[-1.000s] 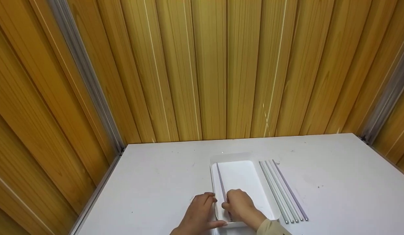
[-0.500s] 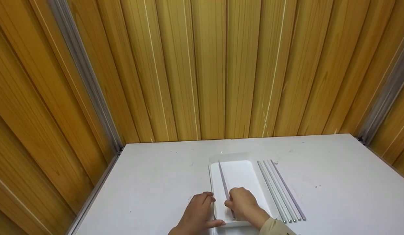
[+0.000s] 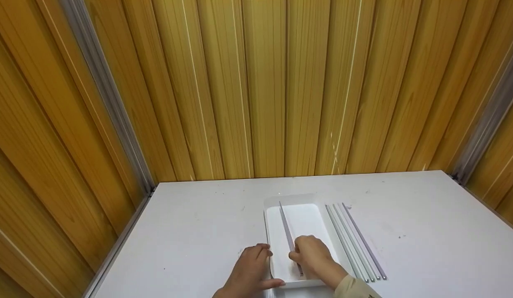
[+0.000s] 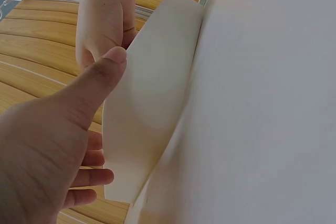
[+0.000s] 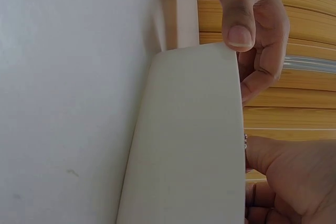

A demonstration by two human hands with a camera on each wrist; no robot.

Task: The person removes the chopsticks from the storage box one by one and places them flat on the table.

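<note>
A thin purple chopstick (image 3: 287, 229) slants inside a white rectangular tray (image 3: 310, 221), its far end near the back wall. The right hand (image 3: 312, 252) pinches it near its close end, over the tray floor. At the tray's near left corner, the left hand (image 3: 250, 269) holds on, thumb on the front rim and fingers along the left side. In the left wrist view that thumb presses the rim of the tray wall (image 4: 152, 77). The right wrist view has the right hand (image 5: 299, 177) partly hidden behind the tray wall, the chopstick out of sight.
Along the tray's right side lie several more chopsticks, some pale green and a purple one (image 3: 364, 240) outermost, roughly parallel. All stand on a white table (image 3: 198, 223) with wood-patterned walls (image 3: 264, 91) behind and at the sides.
The right hand has shifted slightly right with the chopstick, which has moved away from the tray's left wall toward its middle. The left hand keeps its hold on the corner.
</note>
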